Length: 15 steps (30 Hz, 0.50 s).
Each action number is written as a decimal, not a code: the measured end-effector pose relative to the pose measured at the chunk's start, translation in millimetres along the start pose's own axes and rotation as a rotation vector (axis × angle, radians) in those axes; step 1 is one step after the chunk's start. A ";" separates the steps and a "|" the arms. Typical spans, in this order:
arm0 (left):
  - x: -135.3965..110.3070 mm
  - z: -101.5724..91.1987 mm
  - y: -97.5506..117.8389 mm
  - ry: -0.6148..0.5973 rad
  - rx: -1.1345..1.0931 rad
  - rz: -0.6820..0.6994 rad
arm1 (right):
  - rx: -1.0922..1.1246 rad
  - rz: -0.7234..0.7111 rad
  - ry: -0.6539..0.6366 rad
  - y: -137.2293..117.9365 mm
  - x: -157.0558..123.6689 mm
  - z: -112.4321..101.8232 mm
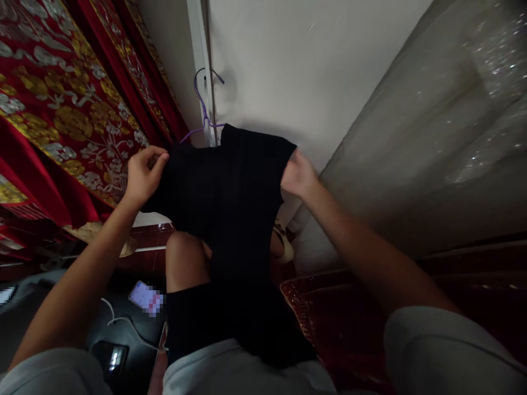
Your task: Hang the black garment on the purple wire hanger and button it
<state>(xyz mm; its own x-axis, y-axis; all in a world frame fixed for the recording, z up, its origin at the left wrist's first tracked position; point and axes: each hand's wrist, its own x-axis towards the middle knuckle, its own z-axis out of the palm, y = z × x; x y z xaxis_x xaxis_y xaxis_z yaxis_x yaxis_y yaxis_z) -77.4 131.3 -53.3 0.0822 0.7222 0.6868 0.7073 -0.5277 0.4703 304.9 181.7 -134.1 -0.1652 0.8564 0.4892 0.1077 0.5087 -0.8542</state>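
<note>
Black garment [247,192], short-sleeved by its outline, cloth apparently thin; on a purple hanger [206,118] before the pale wall [296,66], its body hanging beside a bare knee [183,258]. Handling, as judged: light, limp, not fragile, apt to slip along the hanger; best held at shoulders or sleeve edges. Left hand [144,170]: thumb and fingers pinching one sleeve side. Right hand [300,173]: curled, gripping the opposite sleeve edge, slightly blurred. Forearms [366,236]: reaching forward, wide apart.

A black garment [242,203] sits over a purple hanger [203,112], left hand [146,170] pinching one side edge, right hand [298,175] the opposite sleeve. Over there, a lit phone [145,296] lies near the black surface's [142,365] far right corner, beside a pale cable [130,322].
</note>
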 end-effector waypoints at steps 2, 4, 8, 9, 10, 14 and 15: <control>2.7 -1.6 3.2 -0.036 -0.014 0.021 | 0.120 0.080 0.030 -1.2 6.1 -13.8; 9.0 1.2 7.5 -0.043 -0.059 0.024 | 0.226 0.175 0.115 -13.4 14.6 -22.8; 23.2 12.0 13.0 -0.007 -0.151 -0.012 | 0.305 0.213 0.225 -60.4 26.4 -19.1; 25.8 14.0 12.1 -0.004 -0.153 -0.016 | 0.316 0.201 0.196 -73.0 24.6 -14.6; 27.7 15.3 9.9 0.003 -0.146 -0.017 | 0.319 0.188 0.148 -84.7 20.2 -9.6; 25.1 13.9 -4.7 0.085 -0.049 0.005 | 0.251 0.201 -0.242 -114.1 -11.9 5.8; 21.6 12.6 -7.8 0.082 -0.024 0.015 | 0.213 0.237 -0.412 -115.8 -18.7 5.9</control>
<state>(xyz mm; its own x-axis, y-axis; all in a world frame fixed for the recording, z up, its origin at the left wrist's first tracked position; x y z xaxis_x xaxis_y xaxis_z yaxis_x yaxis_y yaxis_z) -72.3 156.6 -49.1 0.0342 0.6755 0.7366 0.6895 -0.5495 0.4719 289.7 106.3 -45.3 -0.5374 0.8180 0.2050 -0.0064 0.2391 -0.9710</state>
